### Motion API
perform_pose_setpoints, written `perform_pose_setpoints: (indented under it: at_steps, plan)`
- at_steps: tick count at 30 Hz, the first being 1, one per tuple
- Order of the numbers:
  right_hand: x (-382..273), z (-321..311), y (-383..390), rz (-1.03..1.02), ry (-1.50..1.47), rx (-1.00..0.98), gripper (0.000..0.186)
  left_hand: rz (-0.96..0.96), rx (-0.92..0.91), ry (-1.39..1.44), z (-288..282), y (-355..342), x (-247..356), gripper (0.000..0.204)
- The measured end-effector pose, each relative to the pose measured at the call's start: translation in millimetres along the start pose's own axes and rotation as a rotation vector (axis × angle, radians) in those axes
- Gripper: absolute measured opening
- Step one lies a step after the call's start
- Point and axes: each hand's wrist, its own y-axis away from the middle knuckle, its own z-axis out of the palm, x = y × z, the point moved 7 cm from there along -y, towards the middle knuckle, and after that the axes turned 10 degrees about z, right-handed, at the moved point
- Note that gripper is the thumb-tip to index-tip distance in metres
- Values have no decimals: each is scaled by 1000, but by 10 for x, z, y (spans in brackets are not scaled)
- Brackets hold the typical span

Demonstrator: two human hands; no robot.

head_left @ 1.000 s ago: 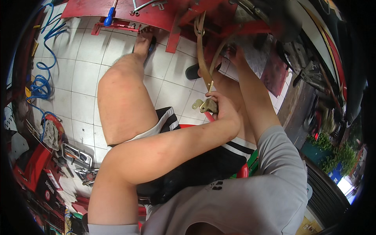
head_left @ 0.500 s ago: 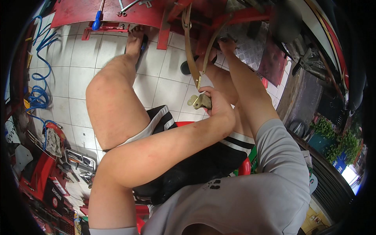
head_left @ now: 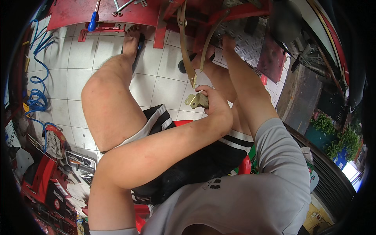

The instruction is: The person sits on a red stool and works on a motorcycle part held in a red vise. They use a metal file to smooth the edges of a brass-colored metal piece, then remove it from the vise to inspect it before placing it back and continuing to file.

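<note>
My left hand [head_left: 215,100] is closed round a small brass-coloured metal bracket [head_left: 200,101], with a rounded, holed tab sticking out on its left. Just above it ends a long curved brass-coloured metal strip [head_left: 187,58], hanging from the red metal frame [head_left: 238,14]. A second, thinner curved strip [head_left: 204,53] hangs to its right. My right arm reaches far forward, and my right hand [head_left: 228,40] is beside the frame's base, over the patterned metal plate [head_left: 246,45]. Its fingers are too dark and small to make out.
A red bench [head_left: 78,13] across the front holds a blue-handled screwdriver [head_left: 93,21] and wrenches [head_left: 125,7]. A coiled blue hose [head_left: 37,98] hangs at left, near a tool tray [head_left: 80,161]. Motorcycle parts [head_left: 313,55] stand at right. White tiles [head_left: 152,90] cover the floor.
The view has shifted slightly, so most things sit a little further left. My left hand still grips the bracket. My right hand has moved slightly at the plate.
</note>
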Motion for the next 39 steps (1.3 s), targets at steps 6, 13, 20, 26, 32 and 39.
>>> perform_pose_setpoints:
  at_steps: [6, 13, 20, 26, 32, 39]
  plan:
    - [-81, 268, 116, 263, -774, -266, 31, -8, -24, 38, 16, 33, -85, 21]
    - [-483, 135, 165, -453, 654, 220, 37, -5, 5, 158, -38, 92, -69, 42]
    - [-530, 100, 149, -443, 676, 256, 42, -31, 21, 161, -23, 80, -95, 42]
    - [-651, 80, 346, -426, 689, 228, 39, -26, 20, 186, -39, 103, -108, 40]
    - [-720, 110, 479, -394, 707, 207, 38, -10, -13, 146, -9, 95, -102, 40]
    - [-623, 103, 301, -369, 779, 201, 42, -2, 3, 143, -17, 119, -94, 41]
